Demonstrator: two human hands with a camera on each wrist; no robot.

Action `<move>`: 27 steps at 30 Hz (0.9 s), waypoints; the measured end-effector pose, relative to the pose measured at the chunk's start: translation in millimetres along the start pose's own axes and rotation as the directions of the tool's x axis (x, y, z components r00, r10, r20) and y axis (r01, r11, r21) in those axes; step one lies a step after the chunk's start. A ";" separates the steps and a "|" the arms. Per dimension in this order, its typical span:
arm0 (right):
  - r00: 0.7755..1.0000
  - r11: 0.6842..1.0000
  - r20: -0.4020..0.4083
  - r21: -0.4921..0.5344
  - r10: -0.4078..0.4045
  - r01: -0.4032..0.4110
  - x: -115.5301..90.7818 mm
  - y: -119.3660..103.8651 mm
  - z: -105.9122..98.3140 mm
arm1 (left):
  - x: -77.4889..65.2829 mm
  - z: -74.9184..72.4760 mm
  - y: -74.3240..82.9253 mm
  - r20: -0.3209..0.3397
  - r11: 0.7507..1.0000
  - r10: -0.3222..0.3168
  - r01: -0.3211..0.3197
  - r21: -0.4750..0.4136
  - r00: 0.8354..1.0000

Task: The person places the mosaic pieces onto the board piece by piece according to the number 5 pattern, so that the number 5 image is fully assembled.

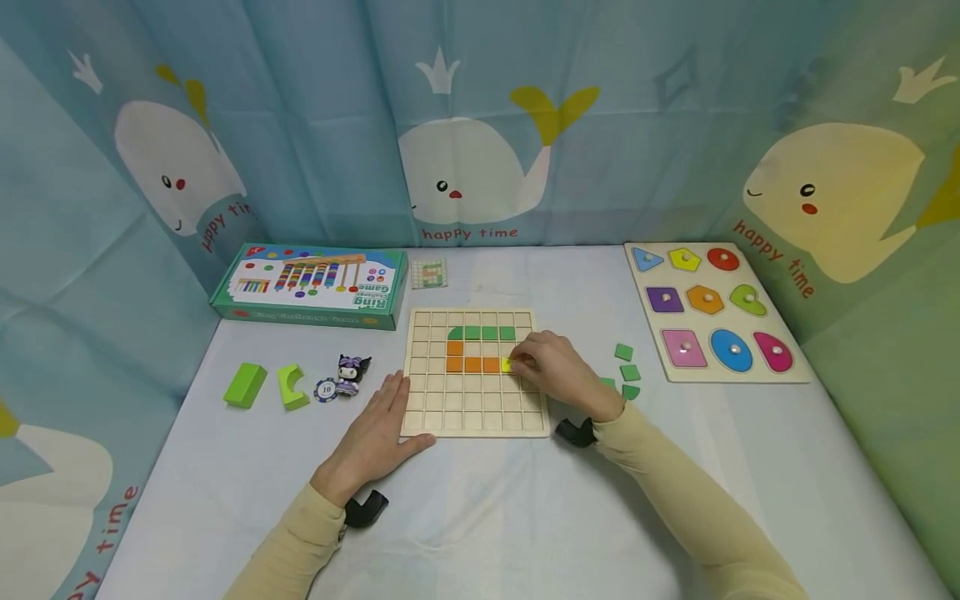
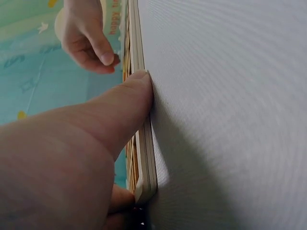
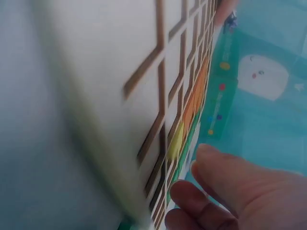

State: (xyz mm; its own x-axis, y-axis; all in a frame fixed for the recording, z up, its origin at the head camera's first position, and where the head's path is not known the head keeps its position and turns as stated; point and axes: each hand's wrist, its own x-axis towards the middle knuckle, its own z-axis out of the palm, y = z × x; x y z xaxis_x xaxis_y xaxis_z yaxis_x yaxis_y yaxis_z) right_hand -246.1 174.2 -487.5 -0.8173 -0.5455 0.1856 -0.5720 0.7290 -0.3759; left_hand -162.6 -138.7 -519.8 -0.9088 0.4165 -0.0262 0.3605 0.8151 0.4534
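Note:
A wooden grid board (image 1: 475,421) lies before me, with green tiles (image 1: 490,332) in an upper row and orange tiles (image 1: 472,364) in an L below them. One yellow tile (image 1: 506,365) sits at the right end of the orange row, partly covered by my right hand (image 1: 558,367). That hand's fingers are loosely bent. In the right wrist view, its thumb and fingertips (image 3: 180,190) stand apart beside the yellow tile, nothing between them. My left hand (image 1: 373,437) rests at the board's lower left corner, thumb against the near edge, extended fingers along the left side.
Loose green tiles (image 1: 628,372) lie right of the board, near a shape puzzle (image 1: 652,337). At the left are green blocks (image 1: 245,386), a small figurine (image 1: 350,375) and a chip (image 1: 326,390). Behind stand a game box (image 1: 315,287) and a pattern card (image 1: 429,274).

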 end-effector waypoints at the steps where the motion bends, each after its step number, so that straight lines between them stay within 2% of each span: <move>1: 1.000 1.000 -0.011 0.006 0.002 -0.002 -2.7 2.8 -2.0 | 0.1 0.1 0.1 0.002 1.000 -0.002 0.002 0.000 1.000; 7: 0.995 1.000 -0.095 0.009 0.030 -0.029 -21.6 29.9 -19.6 | 0.0 -0.1 1.0 0.010 1.000 -0.009 0.009 0.000 1.000; 12: 0.980 0.989 -0.132 0.010 0.147 -0.147 -39.9 59.6 -35.7 | -0.7 -0.5 1.3 0.000 1.000 -0.005 0.005 -0.003 1.000; 21: 0.935 0.940 -0.101 0.007 0.339 -0.340 -68.9 88.0 -60.0 | -0.2 -0.2 0.8 0.001 1.000 -0.002 0.002 -0.003 1.000; 24: 0.920 0.924 -0.090 -0.002 0.381 -0.382 -74.1 92.7 -65.1 | -0.2 -0.5 1.2 -0.002 1.000 -0.002 0.002 -0.004 1.000; 27: 0.914 0.917 -0.079 -0.007 0.397 -0.399 -77.8 97.3 -67.1 | -0.3 -0.7 1.6 -0.005 1.000 0.001 -0.001 -0.005 1.000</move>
State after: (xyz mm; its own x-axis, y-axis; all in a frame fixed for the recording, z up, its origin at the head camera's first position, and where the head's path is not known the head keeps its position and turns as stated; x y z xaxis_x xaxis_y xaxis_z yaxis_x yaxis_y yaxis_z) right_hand -242.8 315.3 -477.6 -0.9800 -0.1767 0.0919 -0.1990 0.8889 -0.4127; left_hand -162.0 -137.8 -518.5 -0.9095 0.4152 -0.0213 0.3603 0.8126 0.4581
